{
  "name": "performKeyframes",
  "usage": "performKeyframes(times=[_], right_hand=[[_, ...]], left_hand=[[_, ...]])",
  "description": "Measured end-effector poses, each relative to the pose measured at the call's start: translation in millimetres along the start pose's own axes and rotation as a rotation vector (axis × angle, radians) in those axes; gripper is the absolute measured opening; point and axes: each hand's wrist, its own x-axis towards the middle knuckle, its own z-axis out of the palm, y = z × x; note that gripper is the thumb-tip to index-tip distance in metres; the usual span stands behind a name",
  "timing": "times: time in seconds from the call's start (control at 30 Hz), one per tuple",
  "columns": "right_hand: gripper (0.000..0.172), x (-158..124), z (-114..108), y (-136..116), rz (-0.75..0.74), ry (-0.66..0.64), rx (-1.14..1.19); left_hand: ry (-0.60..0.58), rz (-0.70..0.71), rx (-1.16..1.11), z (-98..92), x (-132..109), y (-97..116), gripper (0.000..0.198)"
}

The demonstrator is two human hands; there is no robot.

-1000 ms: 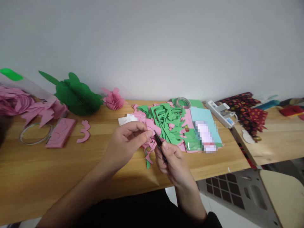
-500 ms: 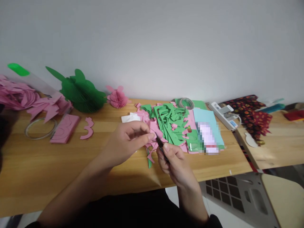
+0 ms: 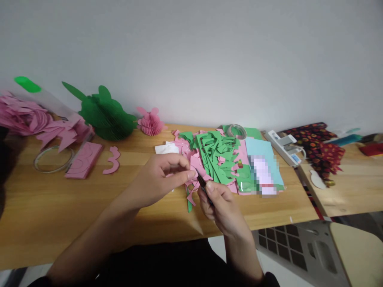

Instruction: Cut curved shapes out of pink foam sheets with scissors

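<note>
My left hand (image 3: 163, 177) pinches a small pink paper piece (image 3: 196, 164) between thumb and fingers, above the wooden table (image 3: 74, 199). My right hand (image 3: 220, 205) is closed round a thin black tool (image 3: 202, 184), whose tip meets the pink piece. Just behind both hands lies a heap of green paper scraps (image 3: 217, 153) mixed with pink scraps (image 3: 182, 145).
A green honeycomb paper shape (image 3: 103, 113) and a small pink one (image 3: 151, 122) stand at the wall. Left lie a tape ring (image 3: 52, 159), a pink sheet stack (image 3: 85, 159) and a pink cutout (image 3: 112, 160). Light blue paper (image 3: 260, 149), another tape roll (image 3: 236, 130) and patterned cloth (image 3: 320, 145) lie right.
My hands stay together on the pink piece with the tool at it. The view has shifted slightly, so everything sits a little to the right.
</note>
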Motion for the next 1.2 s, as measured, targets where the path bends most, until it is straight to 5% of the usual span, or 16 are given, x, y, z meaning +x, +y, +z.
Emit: performKeyframes(times=[1.2], right_hand=[[0.044,-8,-10,0,-0.040,-0.051,-0.070]], left_hand=[[-0.158,-0.073,0.070,-0.6,3,15,0.015]])
